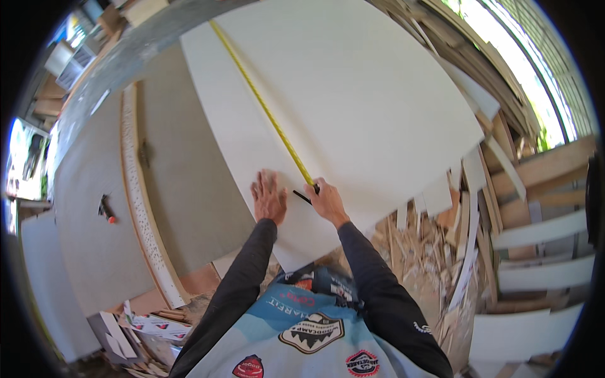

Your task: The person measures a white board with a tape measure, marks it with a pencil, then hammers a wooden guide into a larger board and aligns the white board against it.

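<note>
Right fingers (pixel 314 197) grip a slim yellow tape measure (pixel 260 101), likely springy, best held at its half-hidden end; left fingers (pixel 266 184) splay empty.

A broad grey-brown table (pixel 183 145) carries the things. Over its right side lies a large white sheet (pixel 359 94), and along this sheet runs a yellow tape measure (pixel 261 104), extended on a slant toward the far edge. The left hand (pixel 270 196) lies flat on the sheet. Farther left on the table are a long, narrow, speckled strip (pixel 137 201), a small dark item (pixel 145 153) just beside it, and a small orange-ended tool (pixel 106 209).
</note>
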Demonstrator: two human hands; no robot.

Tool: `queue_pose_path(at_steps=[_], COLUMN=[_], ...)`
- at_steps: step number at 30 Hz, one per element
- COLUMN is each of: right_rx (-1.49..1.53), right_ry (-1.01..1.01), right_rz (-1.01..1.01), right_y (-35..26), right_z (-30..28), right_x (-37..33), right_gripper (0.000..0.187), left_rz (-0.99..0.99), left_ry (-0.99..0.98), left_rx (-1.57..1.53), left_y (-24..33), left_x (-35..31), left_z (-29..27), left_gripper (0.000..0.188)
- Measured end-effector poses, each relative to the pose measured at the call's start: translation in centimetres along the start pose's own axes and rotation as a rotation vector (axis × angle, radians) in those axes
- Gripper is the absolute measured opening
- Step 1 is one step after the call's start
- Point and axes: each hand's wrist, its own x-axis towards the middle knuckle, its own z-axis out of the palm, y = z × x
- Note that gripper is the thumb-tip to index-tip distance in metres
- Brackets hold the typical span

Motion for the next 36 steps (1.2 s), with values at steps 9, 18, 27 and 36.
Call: queue_pose_path(at_steps=[9, 18, 27, 36], right_rx=[-0.018, -0.019, -0.021, -0.031], right_ry=[0.082, 0.161, 0.162, 0.13], right_rz=[0.204, 0.266, 0.255, 0.259], right_y=[8.0, 7.5, 7.9, 8.0], right_z=[-4.0, -3.1, -3.0, -3.4], right_x=[-22.4, -24.5, -24.6, -24.5], right_gripper=[0.042, 0.045, 0.046, 0.047], left_rz=[0.439, 0.548, 0.551, 0.551], left_ry=[-0.137, -0.223, -0.214, -0.199], left_rx=[-0.062, 0.087, 0.106, 0.113], left_y=[4.1, 5.0, 5.1, 5.3], left_x=[-1.2, -1.7, -1.7, -1.7], left_z=[-0.9, -0.4, -0.2, -0.3], left_gripper=[0.062, 0.058, 0.059, 0.058])
